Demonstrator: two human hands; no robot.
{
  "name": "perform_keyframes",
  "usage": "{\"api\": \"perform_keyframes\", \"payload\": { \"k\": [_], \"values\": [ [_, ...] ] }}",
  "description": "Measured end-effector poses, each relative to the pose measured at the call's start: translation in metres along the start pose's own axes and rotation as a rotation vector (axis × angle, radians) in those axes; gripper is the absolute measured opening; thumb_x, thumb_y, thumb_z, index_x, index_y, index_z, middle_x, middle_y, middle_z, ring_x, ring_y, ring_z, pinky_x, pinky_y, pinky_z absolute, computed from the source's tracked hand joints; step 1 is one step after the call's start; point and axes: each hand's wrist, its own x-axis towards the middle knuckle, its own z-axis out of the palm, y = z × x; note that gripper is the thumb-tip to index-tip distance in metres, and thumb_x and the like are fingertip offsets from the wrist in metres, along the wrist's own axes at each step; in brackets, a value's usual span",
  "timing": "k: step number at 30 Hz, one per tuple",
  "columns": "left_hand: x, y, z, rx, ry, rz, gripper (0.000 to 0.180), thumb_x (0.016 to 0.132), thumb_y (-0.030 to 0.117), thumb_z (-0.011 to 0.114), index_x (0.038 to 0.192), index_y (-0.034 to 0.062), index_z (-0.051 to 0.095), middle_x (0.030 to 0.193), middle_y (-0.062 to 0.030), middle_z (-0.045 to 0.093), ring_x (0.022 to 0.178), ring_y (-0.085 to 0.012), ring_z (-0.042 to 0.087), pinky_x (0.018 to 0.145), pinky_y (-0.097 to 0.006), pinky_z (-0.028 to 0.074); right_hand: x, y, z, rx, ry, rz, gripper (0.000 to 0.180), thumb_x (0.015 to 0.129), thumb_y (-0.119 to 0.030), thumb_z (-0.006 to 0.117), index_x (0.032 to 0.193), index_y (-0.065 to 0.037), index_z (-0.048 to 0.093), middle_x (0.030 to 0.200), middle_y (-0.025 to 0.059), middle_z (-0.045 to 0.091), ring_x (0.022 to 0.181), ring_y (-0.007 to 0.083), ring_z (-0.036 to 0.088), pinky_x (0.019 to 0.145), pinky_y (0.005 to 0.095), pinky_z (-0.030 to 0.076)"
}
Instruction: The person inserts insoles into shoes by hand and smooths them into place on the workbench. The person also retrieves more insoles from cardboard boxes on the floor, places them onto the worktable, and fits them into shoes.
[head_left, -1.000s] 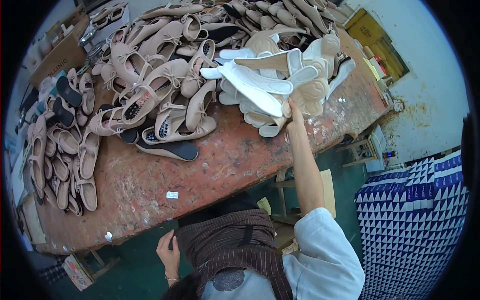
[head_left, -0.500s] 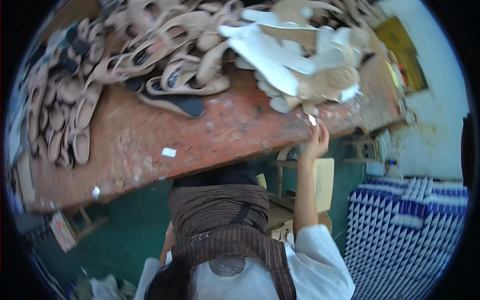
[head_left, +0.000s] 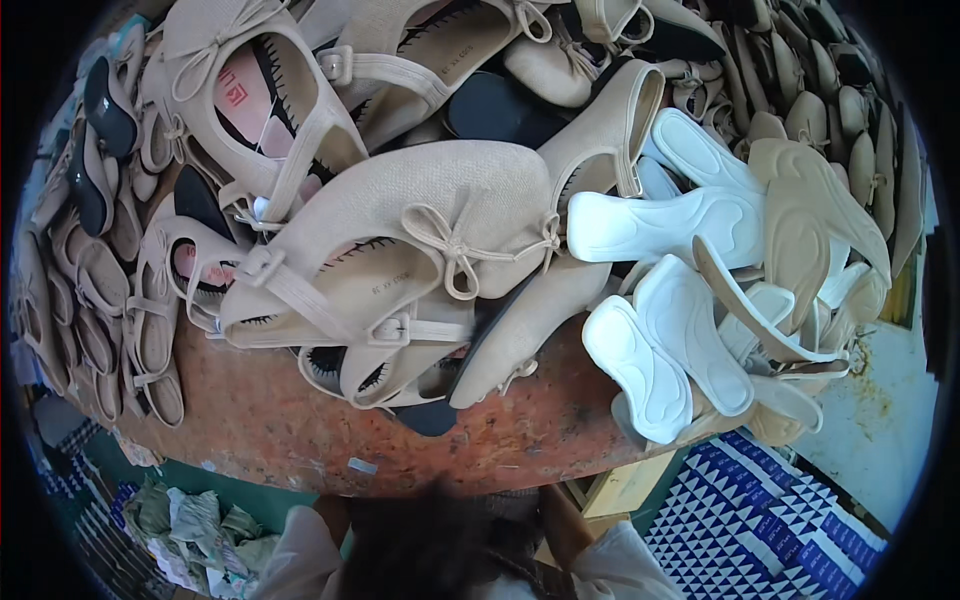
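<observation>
Neither of my hands shows. My left arm (head_left: 332, 515) and my right arm (head_left: 562, 522) go down at the table's near edge, where the tabletop and dark hair hide what lies beyond. Nearest to them on the worn reddish table (head_left: 530, 440) is a heap of beige shoes with straps, buckles and small bows. One large beige shoe (head_left: 470, 185) lies across its front. To the right lie white insoles (head_left: 637, 370), partly stacked, with several tan insoles (head_left: 795, 235) among and behind them.
More beige shoes (head_left: 100, 280) crowd the table's left end, and others (head_left: 860, 120) stand in rows at the far right. A small pale scrap (head_left: 362, 466) rests near the front edge. Blue-and-white boxes (head_left: 745, 510) are stacked below right; crumpled bags (head_left: 200, 530) lie below left.
My view has come closer to the shoes. My right hand, earlier at the table edge with a small white piece in its fingers, has dropped out of sight.
</observation>
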Motion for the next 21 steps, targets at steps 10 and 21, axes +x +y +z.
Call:
{"api": "perform_keyframes", "payload": {
  "k": [10,21],
  "values": [
    [0.008,-0.032,0.006,0.508,-0.087,0.459,0.04,0.099,0.031,0.047,0.124,0.0051,0.064,0.12,-0.0196,0.065,0.111,-0.0358,0.062,0.095,-0.044,0.049,-0.144,0.039,-0.09,-0.239,0.114,-0.129,0.039,0.089,-0.036,0.062,0.116,-0.008,0.066,0.091,0.0184,0.07,0.082,0.0324,0.067,0.077,0.0412,0.05],
    [-0.172,0.114,-0.059,0.495,-0.367,0.743,0.033,0.092,0.031,0.065,0.107,0.0017,0.069,0.099,-0.0177,0.071,0.087,-0.0343,0.069,0.081,-0.04,0.053,-0.363,-0.358,-0.215,-0.181,1.092,-1.202,0.022,0.085,-0.008,0.069,0.105,0.0,0.065,0.092,0.0139,0.067,0.088,0.0269,0.066,0.077,0.0395,0.051]
  ]
}}
